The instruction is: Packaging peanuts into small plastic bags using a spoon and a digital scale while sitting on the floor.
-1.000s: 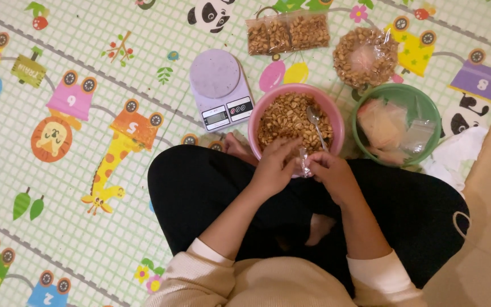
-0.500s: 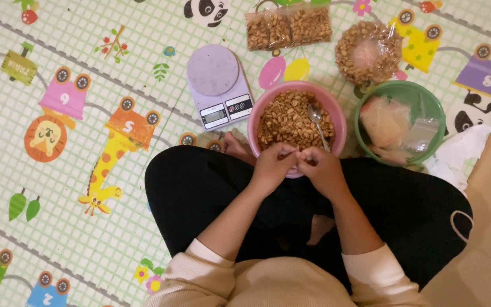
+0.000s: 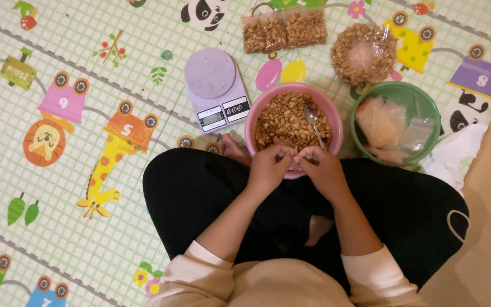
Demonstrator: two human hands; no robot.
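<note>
A pink bowl (image 3: 255, 113) full of peanuts (image 3: 285, 116) stands on the play mat in front of my crossed legs, and a metal spoon (image 3: 314, 123) lies in it. My left hand (image 3: 269, 167) and my right hand (image 3: 324, 169) meet over the bowl's near rim. Their fingertips pinch together on a small clear plastic bag (image 3: 296, 152), which the fingers mostly hide.
A small lilac kitchen scale (image 3: 216, 88) sits left of the bowl. A green bowl (image 3: 370, 96) with empty clear bags is to the right. Two filled peanut bags (image 3: 284, 28) and a round open sack of peanuts (image 3: 363, 54) lie behind. White crumpled plastic (image 3: 456, 153) lies far right.
My hands have drawn closer together at the bowl's rim. The clear bag seen hanging between them a second ago is now nearly covered by my fingers.
</note>
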